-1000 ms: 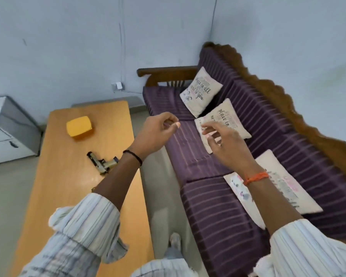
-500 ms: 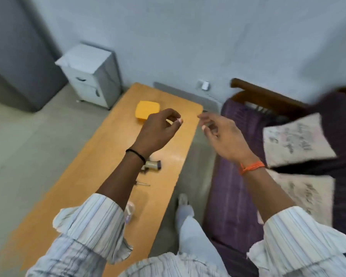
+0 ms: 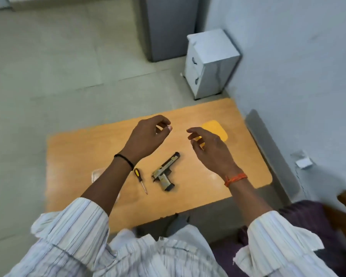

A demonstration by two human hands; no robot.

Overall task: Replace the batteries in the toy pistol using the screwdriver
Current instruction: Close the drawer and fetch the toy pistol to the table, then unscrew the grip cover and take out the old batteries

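**The job had not really begun**

Low in the frame were your striped sleeves. Just above them, near the middle, the screwdriver (image 3: 140, 180) lay flat on the wooden table (image 3: 78, 148). The toy pistol (image 3: 165, 171) lay on its side just to the right of it. The two were near each other but not touching.

Your left hand (image 3: 148, 136) hung in the air above the table with its fingers loosely curled. It held nothing. Your right hand (image 3: 209, 148) hung there too, fingers loose and spread, also holding nothing.

Farther up, to the right, sat a yellow box (image 3: 218, 128), partly behind your right hand.

You had not picked up the tool. The pistol looked closed, and no batteries showed anywhere. I think every step was still left to do.
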